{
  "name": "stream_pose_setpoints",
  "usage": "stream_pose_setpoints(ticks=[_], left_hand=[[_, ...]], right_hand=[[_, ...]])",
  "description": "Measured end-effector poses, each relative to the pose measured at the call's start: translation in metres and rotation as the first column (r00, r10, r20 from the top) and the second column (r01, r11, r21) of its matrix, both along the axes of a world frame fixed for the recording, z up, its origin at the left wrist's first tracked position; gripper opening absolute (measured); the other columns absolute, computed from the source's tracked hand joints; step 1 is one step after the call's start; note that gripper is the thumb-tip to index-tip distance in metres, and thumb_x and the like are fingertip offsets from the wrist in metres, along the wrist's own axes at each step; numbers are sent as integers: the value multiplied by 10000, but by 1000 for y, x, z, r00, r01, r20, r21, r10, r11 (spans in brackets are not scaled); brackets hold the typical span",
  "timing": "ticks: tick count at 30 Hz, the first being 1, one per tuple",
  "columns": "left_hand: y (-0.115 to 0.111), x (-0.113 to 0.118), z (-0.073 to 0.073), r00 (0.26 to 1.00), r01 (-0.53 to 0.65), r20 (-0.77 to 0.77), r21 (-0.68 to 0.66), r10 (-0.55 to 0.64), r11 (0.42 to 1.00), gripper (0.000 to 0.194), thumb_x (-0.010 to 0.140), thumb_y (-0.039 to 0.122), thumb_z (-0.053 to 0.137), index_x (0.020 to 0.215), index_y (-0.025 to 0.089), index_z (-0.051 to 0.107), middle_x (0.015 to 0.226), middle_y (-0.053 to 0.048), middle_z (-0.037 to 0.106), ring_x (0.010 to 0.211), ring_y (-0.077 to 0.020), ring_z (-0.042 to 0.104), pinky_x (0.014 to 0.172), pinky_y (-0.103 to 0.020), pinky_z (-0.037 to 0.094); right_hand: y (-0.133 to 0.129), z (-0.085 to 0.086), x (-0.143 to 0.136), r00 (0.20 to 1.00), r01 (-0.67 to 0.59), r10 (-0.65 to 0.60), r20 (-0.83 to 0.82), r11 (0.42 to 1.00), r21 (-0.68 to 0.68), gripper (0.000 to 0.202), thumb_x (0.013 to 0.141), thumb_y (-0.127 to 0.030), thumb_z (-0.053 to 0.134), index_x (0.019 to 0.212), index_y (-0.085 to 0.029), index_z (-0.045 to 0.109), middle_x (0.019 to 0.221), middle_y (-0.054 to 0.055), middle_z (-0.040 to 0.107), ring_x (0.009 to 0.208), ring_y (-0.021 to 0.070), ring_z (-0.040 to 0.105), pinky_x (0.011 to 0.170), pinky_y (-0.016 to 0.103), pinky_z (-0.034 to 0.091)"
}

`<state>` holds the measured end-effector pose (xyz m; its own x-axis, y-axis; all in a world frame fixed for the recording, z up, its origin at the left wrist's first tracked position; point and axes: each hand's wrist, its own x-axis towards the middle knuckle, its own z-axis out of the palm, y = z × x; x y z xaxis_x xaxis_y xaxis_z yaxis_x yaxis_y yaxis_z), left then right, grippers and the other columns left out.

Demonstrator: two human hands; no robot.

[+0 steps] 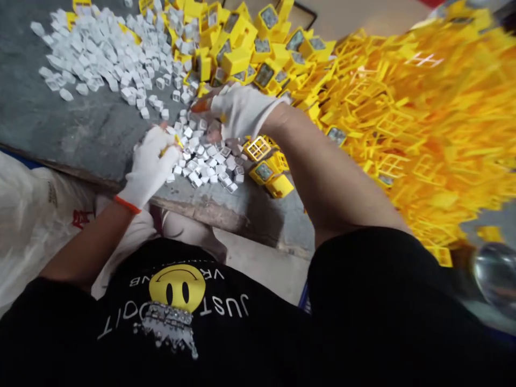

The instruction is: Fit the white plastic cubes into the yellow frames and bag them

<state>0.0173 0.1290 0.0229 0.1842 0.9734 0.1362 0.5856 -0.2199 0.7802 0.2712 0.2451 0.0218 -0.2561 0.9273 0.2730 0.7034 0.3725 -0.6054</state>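
My left hand (155, 156), in a white glove with an orange cuff edge, is closed on a small yellow plastic piece (178, 141); most of that piece is hidden by the fingers. Just to its right lies a pile of small white plastic cubes (207, 164), some showing hollow sides. My right hand (244, 110), also gloved with bare fingertips, hovers over the back of this pile. Its thumb and forefinger are apart, with white cubes below them, and no held thing shows. Several yellow box-shaped pieces (278, 185) lie below my right wrist, one topped with a window-like grid.
A larger heap of white cubes (97, 48) spreads over the grey tabletop (80, 129) at back left. Yellow boxes with grey patterned faces (237, 59) are piled at the back. Yellow grid frames (403, 118) fill the right side. A white plastic sack (32, 215) stands at left.
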Motion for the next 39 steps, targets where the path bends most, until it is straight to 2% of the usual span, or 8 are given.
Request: stream_pose_setpoints(ticks=[2,5,9,12,20,24,28,39], left_hand=[[-3,-10,11,1000,13,28,-3,-13,1000,204,988,187,575,1045,112,756,1473,-41,703,1527,-243,531,1312,-370,342],[-10,-26,26,991,-22,134,-25,25,999,340,1017,295,573,1192,53,736,1287,1,779,1323,-177,664,1224,-303,445],[-30,-38,30,906,-162,390,-40,164,986,192,938,222,671,1090,107,692,1157,-32,805,1140,-188,757,1090,-354,580],[-61,-39,28,778,-105,568,-305,269,947,199,933,251,697,1079,217,566,1186,-32,775,1097,-219,781,872,-330,654],[-142,-31,16,597,220,648,-700,473,680,255,932,375,746,1104,243,611,1059,-55,711,913,-200,755,603,-230,555],[-144,-24,10,539,327,702,-684,466,652,429,856,466,846,1110,210,614,1014,-61,698,845,-192,713,604,-241,553],[-144,-15,8,469,413,723,-688,507,597,317,916,340,797,1157,199,648,1020,-67,723,824,-187,714,615,-250,566],[-150,-15,-15,312,546,840,-541,444,640,312,898,282,858,1182,228,741,1310,-97,763,1035,-250,759,695,-309,636]], right_hand=[[-48,32,22,988,-102,103,117,995,-11,414,827,-289,919,1222,-303,800,1346,7,782,1335,285,695,1188,559,536],[-123,53,47,990,75,-84,116,994,80,363,946,-271,748,1308,-254,776,1305,69,792,1258,293,729,1112,576,570],[-207,20,54,951,296,-300,78,953,61,201,936,-304,659,1069,-275,806,995,47,812,956,277,775,937,545,625],[-242,-17,40,906,412,-401,135,909,-64,191,889,-297,683,1050,-277,783,953,71,809,950,309,765,927,530,617],[-226,-49,5,881,456,-429,197,882,-121,236,888,-325,730,1111,-248,721,1123,134,786,1162,385,687,1095,614,498],[-229,-50,4,909,264,-298,-293,953,-151,312,908,-524,751,1063,-261,689,959,57,746,907,264,698,909,484,602],[-252,-42,-8,742,-5,-105,-662,987,-161,477,860,-673,823,1117,-286,714,899,1,731,803,198,713,794,394,639],[-275,-26,-58,836,28,76,-544,983,181,152,939,-356,842,1076,-316,790,1041,25,855,978,230,804,925,427,614]])
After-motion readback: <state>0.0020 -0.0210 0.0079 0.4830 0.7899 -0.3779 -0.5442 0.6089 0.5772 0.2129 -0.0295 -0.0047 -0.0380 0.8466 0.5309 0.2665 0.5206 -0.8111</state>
